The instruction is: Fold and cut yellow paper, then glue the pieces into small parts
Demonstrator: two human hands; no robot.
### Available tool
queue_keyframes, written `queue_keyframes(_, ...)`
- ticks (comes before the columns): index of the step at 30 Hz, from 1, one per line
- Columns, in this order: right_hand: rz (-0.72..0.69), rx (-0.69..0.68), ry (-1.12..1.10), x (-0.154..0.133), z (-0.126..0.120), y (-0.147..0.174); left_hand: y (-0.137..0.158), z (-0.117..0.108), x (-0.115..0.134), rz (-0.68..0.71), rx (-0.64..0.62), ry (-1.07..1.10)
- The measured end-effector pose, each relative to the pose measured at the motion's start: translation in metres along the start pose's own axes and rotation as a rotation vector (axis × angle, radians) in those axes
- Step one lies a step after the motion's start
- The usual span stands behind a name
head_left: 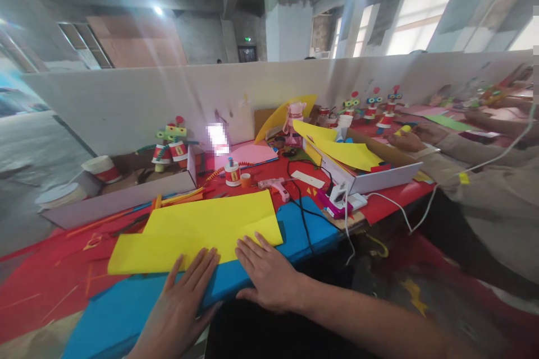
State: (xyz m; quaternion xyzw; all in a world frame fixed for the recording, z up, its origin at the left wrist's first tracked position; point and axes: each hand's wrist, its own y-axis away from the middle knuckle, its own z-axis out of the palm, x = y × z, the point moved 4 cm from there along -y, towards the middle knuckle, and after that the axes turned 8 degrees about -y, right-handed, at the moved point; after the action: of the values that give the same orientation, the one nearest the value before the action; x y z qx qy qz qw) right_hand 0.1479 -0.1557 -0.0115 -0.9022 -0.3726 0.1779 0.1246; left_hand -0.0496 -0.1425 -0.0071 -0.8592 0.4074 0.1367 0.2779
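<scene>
One folded, oblong, paper-like yellow sheet (210, 220) on blue sheeting (126, 300), lying lengthwise along the near edge of the counter (357, 219), left hand (185, 294) and right hand (272, 275) apart, both flat on its near side.

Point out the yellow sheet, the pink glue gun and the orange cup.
Yellow sheet (200, 225), head view: near its middle.
Pink glue gun (273, 184), head view: its body.
Orange cup (245, 181), head view: its side.
</scene>
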Motion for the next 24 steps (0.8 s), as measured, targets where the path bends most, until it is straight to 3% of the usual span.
queue_keyframes(24, 0.051, 0.066, 0.09, 0.025, 0.003, 0.041, 0.001, -0.015, 0.011, -0.099, -0.258, 0.169)
